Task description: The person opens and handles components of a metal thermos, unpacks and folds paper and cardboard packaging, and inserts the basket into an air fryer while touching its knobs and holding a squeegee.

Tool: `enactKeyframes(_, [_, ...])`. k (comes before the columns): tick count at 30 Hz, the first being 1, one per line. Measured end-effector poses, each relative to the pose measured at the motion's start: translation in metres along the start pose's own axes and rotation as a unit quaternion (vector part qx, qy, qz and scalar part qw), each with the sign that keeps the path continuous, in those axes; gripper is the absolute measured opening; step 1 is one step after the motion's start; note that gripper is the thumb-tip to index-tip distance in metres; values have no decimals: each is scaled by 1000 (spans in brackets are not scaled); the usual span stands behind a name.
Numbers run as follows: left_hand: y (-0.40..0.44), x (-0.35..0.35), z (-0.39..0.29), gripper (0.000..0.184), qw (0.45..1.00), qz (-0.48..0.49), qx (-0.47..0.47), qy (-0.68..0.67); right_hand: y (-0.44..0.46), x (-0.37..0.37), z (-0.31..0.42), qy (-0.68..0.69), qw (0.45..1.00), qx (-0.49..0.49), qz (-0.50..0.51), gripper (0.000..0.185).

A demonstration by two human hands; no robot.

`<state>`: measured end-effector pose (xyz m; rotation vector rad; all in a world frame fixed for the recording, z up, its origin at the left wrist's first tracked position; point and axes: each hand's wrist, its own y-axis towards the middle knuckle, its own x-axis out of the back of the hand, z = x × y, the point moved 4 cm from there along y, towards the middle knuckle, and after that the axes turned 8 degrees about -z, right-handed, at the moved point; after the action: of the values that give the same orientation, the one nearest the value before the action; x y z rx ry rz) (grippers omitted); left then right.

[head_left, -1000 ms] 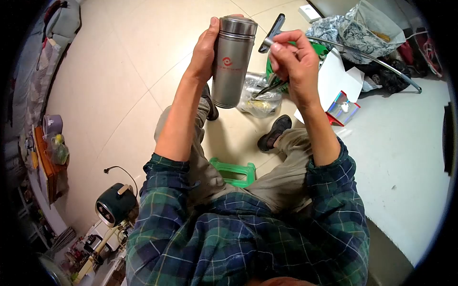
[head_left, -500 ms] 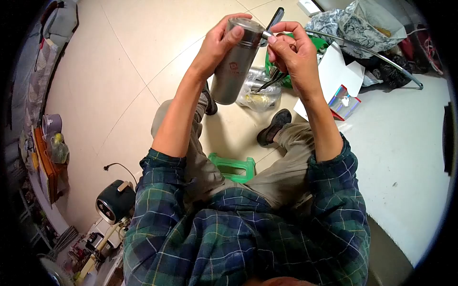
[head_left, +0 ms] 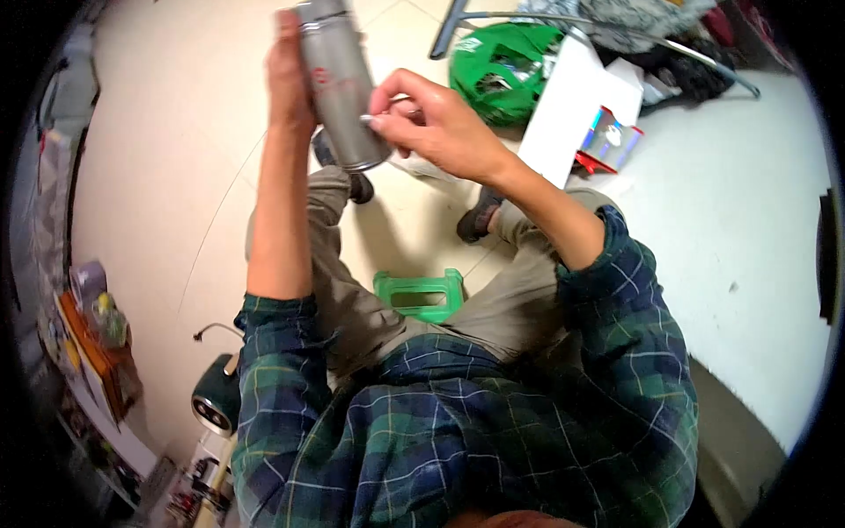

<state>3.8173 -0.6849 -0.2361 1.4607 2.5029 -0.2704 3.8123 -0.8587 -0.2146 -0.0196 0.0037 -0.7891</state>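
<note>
A brushed-steel thermos flask with a red logo hangs slightly tilted at the upper middle. Its top end reaches the upper edge of the view. My left hand is wrapped round its upper left side, smeared by motion. My right hand is closed in a pinch at the flask's lower right side. Thumb and forefinger meet close to the steel wall; whether they touch it I cannot tell. Something small and pale shows at the fingertips, too blurred to name.
A green stool stands between my legs. A green bag, a white box, a red-edged pack and a metal pole lie ahead to the right. A dark appliance is at lower left.
The flask has moved left and up in my left hand, and the view has shifted. My right hand has gone from the flask's top rim down to its lower side.
</note>
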Motion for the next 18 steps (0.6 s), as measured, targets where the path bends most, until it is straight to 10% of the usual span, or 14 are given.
enactKeyframes(6, [16,27,-9,78,997,-11,30,-71,-11,20,29,168,983,-48,58,15])
enactKeyframes(8, [22,23,-4,81,957,179,80,-216,-10,28,29,261,959,-56,92,21])
enactKeyframes(12, [-4,-5,-9,78,975,58,131,-167,-26,31,57,324,936,-38,133,27])
enactKeyframes(18, [28,-9,17,68,958,176,125,-189,-165,-23,101,424,837,32,345,29])
